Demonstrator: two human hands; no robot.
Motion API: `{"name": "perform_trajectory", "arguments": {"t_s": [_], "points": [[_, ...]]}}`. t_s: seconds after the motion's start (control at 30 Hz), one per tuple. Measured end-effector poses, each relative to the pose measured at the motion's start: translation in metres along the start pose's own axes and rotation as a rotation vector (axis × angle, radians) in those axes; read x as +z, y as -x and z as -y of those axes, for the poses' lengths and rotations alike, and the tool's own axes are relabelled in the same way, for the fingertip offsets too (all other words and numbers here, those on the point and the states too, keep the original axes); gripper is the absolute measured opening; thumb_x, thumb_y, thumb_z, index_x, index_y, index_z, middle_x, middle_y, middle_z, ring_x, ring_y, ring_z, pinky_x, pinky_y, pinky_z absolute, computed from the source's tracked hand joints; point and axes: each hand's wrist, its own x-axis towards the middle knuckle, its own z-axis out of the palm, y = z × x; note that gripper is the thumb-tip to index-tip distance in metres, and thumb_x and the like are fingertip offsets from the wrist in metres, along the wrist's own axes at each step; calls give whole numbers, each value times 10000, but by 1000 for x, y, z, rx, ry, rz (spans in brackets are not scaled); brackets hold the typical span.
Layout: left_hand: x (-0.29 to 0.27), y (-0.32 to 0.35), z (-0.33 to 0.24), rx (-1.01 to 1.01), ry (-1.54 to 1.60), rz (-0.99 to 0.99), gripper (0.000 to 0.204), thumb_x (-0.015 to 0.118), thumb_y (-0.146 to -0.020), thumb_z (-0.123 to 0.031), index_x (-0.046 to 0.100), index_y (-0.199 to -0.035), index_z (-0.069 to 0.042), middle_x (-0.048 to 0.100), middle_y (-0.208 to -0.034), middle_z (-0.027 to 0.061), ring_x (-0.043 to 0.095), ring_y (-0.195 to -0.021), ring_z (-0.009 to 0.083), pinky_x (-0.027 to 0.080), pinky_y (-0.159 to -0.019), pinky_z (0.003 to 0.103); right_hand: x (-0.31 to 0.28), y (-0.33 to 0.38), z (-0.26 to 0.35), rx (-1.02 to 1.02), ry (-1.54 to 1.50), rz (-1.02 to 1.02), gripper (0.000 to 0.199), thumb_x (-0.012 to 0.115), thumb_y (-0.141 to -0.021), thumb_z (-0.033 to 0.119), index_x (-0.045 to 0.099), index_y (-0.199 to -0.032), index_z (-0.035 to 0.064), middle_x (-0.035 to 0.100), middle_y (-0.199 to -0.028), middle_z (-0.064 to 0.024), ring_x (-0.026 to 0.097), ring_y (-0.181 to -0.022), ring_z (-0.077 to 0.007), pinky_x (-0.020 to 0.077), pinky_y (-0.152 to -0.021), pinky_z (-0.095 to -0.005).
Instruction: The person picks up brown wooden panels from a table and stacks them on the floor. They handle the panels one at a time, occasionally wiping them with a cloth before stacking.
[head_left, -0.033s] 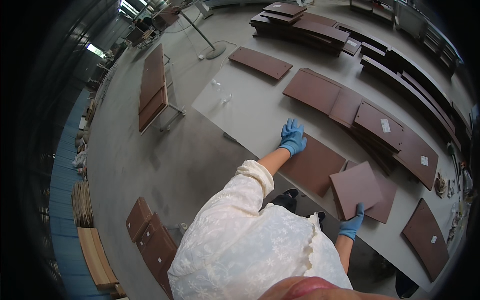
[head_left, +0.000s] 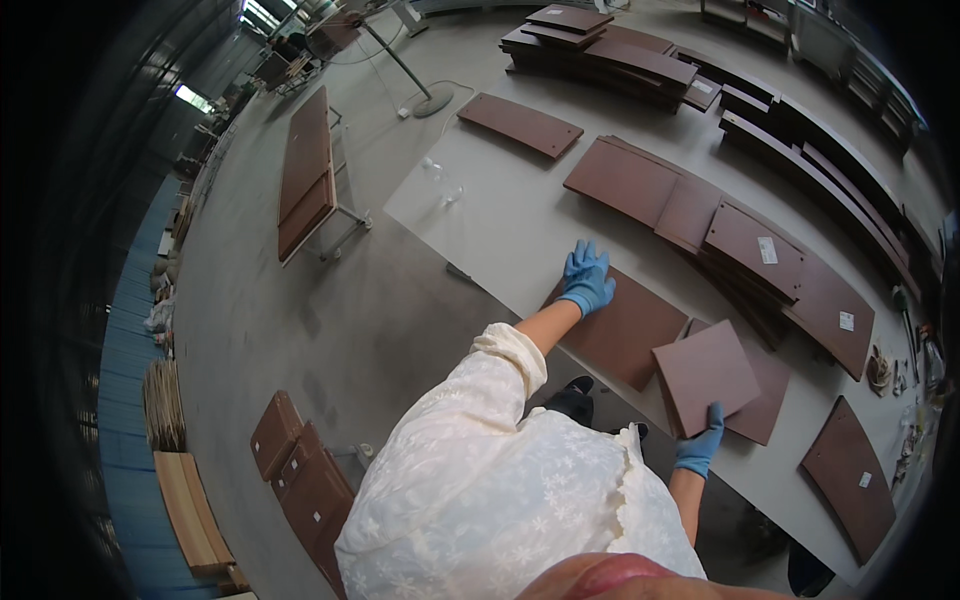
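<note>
Pressing the gloved left hand (head_left: 586, 280), fingers spread flat, on a large dark-brown rectangular wooden panel (head_left: 622, 328) lying at the near edge of the pale grey table (head_left: 490, 215). Gripping, with the gloved right hand (head_left: 700, 446), the lower corner of a smaller reddish-brown square board (head_left: 706, 374) just beside it.

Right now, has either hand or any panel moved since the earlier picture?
Nothing visibly changed. The left hand lies flat on the brown panel at the table edge, and the right hand grips the near edge of the lighter square panel, as before. The panel stacks behind sit where they were.
</note>
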Motion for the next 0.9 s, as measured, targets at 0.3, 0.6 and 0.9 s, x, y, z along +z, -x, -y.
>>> {"name": "perform_trajectory", "arguments": {"t_s": [0.3, 0.6, 0.9], "points": [[65, 85, -98, 105, 139, -239, 716, 598, -924, -521, 510, -1496, -98, 292, -1632, 246, 186, -1534, 453, 185, -1204, 609, 9, 59, 39, 153, -48, -23, 477, 692, -934, 306, 612, -1340, 70, 662, -1299, -104, 623, -1183, -287, 495, -1050, -476], [74, 135, -154, 731, -95, 116, 981, 596, -822, -735, 311, -1622, -244, 201, -1686, 192, 168, -1531, 485, 74, -1228, 632, -84, 103, 129, -378, 33, -279, 549, 753, -912, 274, 588, -1355, -5, 652, -1280, -128, 628, -1189, -298, 537, -1002, -444], [79, 109, -117, 913, -35, 99, 845, 661, -862, -505, 354, -1601, -234, 275, -1677, 112, 234, -1536, 396, 120, -1241, 593, -153, 50, 163, -371, -187, -352, 618, 736, -885, 241, 515, -1436, 72, 638, -1331, -122, 628, -1189, -330, 516, -1025, -504]]}}
